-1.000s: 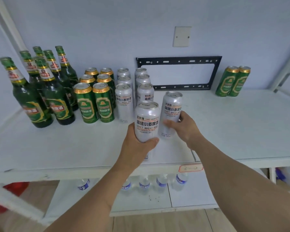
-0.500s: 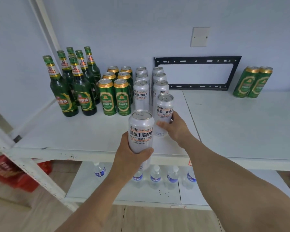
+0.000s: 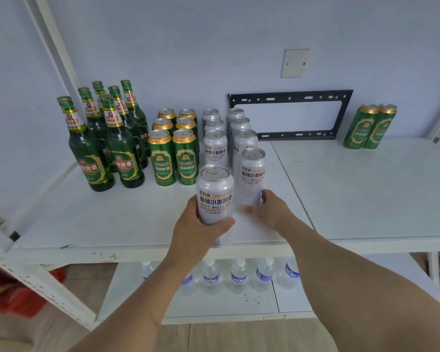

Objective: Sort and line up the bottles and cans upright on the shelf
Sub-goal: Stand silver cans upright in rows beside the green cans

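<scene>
My left hand (image 3: 198,232) grips a silver wheat-beer can (image 3: 215,194), held upright just above the front of the white shelf (image 3: 366,194). My right hand (image 3: 272,212) is at the base of a second silver can (image 3: 252,174). That can stands at the front of the right column of silver cans (image 3: 239,133). The left silver column (image 3: 215,146) ends one can shorter. To their left, green cans (image 3: 173,158) stand in two columns, then several green bottles (image 3: 107,148). Two more green cans (image 3: 371,128) stand alone at the far right.
A black metal bracket (image 3: 290,115) leans on the wall behind the silver cans, under a blank wall plate (image 3: 295,63). Water bottles (image 3: 236,275) line the lower shelf. A white upright (image 3: 56,47) rises at the left, with red packaging (image 3: 10,293) on the floor.
Both hands carried the silver cans left and back toward the silver columns. The right can now stands at the front of the right column, and my right fingers have slid down to its base.
</scene>
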